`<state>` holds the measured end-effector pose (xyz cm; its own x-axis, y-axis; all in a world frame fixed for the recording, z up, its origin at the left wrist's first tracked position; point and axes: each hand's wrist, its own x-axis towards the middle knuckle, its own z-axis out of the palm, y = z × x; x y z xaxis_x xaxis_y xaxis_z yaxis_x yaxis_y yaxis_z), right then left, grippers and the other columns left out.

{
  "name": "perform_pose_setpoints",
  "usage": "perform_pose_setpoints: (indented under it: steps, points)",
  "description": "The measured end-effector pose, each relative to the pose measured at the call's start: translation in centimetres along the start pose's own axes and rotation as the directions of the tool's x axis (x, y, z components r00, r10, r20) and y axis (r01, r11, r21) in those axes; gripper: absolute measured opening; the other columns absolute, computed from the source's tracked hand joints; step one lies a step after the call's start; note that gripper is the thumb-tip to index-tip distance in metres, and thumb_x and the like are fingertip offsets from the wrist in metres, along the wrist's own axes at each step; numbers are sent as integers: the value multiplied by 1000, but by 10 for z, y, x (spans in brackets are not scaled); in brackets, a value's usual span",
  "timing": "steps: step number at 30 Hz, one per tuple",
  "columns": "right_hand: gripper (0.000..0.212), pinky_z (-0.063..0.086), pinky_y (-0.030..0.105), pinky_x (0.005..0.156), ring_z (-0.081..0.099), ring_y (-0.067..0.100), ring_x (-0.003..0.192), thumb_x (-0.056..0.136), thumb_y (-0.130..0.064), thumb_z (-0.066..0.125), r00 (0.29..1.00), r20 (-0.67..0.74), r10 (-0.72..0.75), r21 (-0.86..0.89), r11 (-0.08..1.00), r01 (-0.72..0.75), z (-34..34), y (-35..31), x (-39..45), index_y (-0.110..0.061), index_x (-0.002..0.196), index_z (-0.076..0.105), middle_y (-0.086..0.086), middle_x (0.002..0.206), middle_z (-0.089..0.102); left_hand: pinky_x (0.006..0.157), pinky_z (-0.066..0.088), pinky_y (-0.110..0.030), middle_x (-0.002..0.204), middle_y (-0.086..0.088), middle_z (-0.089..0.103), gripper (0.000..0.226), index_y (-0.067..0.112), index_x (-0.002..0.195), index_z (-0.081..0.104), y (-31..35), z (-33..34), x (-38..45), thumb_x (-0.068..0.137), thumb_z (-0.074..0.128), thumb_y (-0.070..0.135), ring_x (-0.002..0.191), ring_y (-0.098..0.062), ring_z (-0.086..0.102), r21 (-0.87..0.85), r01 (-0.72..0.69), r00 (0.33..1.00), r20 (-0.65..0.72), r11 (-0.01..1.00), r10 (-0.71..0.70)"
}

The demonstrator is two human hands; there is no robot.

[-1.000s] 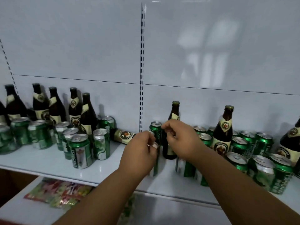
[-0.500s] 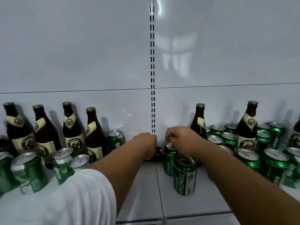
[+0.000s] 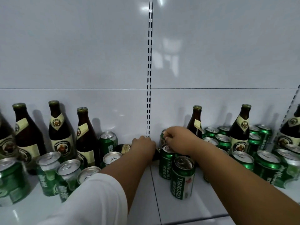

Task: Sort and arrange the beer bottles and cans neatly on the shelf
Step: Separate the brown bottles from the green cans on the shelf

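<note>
A brown beer bottle point(image 3: 124, 148) lies on its side against the back wall of the white shelf point(image 3: 146, 200). My left hand point(image 3: 143, 146) reaches in and curls over its middle, hiding most of the body. My right hand point(image 3: 177, 140) pinches the top of a green can point(image 3: 162, 136) at the back. Two more green Tsingtao cans point(image 3: 167, 163) point(image 3: 182, 178) stand just in front of that hand. An upright brown bottle point(image 3: 194, 125) stands behind my right wrist.
Three upright brown bottles point(image 3: 60, 133) and several green cans point(image 3: 48, 172) crowd the left side. More bottles point(image 3: 240, 132) and several cans point(image 3: 266, 164) fill the right. Bare shelf runs down the middle front. A slotted upright point(image 3: 149, 78) divides the back wall.
The view has come closer to the shelf. Both hands have reached deeper toward the back wall; my left hand has moved from the cans to the lying bottle.
</note>
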<state>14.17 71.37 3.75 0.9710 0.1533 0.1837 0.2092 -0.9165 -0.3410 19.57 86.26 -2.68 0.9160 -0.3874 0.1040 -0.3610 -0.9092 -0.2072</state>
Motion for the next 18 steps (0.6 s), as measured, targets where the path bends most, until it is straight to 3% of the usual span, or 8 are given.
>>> perform_pose_setpoints:
  steps: [6, 9, 11, 14, 18]
  points:
    - [26, 42, 27, 79, 57, 21, 100, 98, -17, 48, 983, -172, -56, -53, 997, 48, -18, -7, 13, -13, 117, 65, 6, 119, 59, 92, 46, -40, 124, -12, 50, 56, 12, 128, 46, -17, -31, -2, 83, 70, 36, 115, -32, 51, -249, 77, 994, -54, 965, -93]
    - [34, 42, 32, 94, 53, 25, 116, 98, -17, 50, 954, -286, -86, -78, 995, 67, -25, -17, 21, -11, 130, 58, 8, 129, 56, 85, 47, -36, 119, -10, 52, 55, 13, 125, 47, -23, -39, -7, 82, 72, 38, 107, -28, 55, -394, 119, 986, -64, 911, -156]
    - [37, 42, 33, 95, 53, 26, 118, 97, -17, 52, 940, -333, -79, -49, 997, 67, -27, -26, 26, -10, 134, 53, 10, 130, 55, 79, 47, -33, 116, -9, 53, 55, 13, 124, 48, -25, -42, -10, 83, 72, 39, 102, -26, 57, -480, 148, 977, -64, 865, -203]
    - [34, 42, 33, 94, 54, 26, 116, 97, -14, 53, 922, -379, -77, -1, 997, 83, -26, -41, 32, -10, 130, 55, 10, 129, 56, 74, 45, -31, 116, -9, 55, 54, 11, 125, 49, -27, -42, -13, 85, 72, 39, 100, -25, 58, -608, 177, 966, -42, 774, -254]
    - [40, 39, 29, 99, 52, 25, 122, 98, -11, 49, 931, -343, -125, -4, 991, 132, -21, -57, 39, -12, 138, 52, 8, 138, 53, 83, 53, -36, 120, -12, 57, 54, 8, 126, 48, -27, -36, -14, 87, 70, 38, 106, -28, 60, -716, 211, 953, -1, 665, -304]
